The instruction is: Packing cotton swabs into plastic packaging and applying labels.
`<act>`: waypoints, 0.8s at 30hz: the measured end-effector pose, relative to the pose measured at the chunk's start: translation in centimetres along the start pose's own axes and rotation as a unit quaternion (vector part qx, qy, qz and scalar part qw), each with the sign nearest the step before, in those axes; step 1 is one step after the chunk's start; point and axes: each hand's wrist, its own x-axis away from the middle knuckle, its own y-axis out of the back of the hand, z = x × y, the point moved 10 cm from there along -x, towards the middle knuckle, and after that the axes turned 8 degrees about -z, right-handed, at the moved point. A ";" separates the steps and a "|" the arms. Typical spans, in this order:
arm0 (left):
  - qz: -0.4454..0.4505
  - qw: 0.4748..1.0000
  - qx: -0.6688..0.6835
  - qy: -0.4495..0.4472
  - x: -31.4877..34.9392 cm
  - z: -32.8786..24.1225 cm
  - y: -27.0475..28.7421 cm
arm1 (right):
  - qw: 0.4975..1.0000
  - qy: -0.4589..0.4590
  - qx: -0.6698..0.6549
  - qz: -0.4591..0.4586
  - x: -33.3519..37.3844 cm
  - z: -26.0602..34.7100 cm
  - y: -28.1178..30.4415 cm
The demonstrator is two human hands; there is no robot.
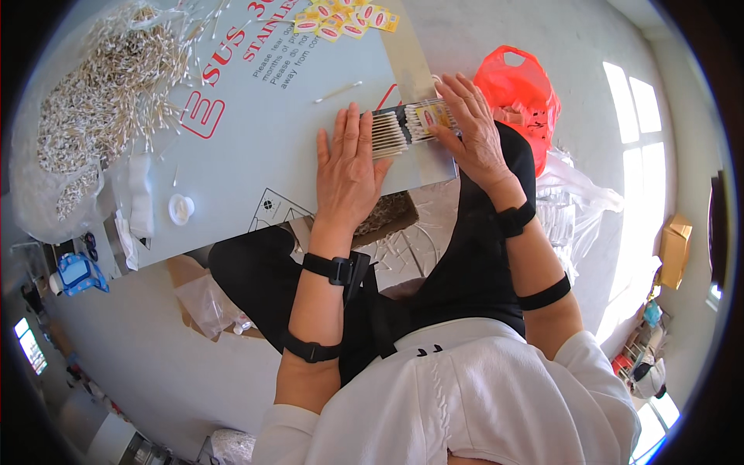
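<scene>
Pale table [263, 147] with bagged cotton swabs [108, 101], yellow cards [332, 33], small white cup [180, 209], rows of swabs [389, 134]

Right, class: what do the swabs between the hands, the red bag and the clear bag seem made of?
Swabs: probably wooden sticks, pale tan and matt; white fluffy tips, likely cotton.
Red bag: probably thin plastic, given its crinkles, sheen and cut-out handle.
Clear bag: likely plastic film, see-through and wrinkled.
</scene>
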 end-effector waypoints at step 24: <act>0.017 0.999 -0.033 0.026 -0.3 0.4 -1.2 | 0.996 0.018 0.086 0.034 1.1 0.7 -2.2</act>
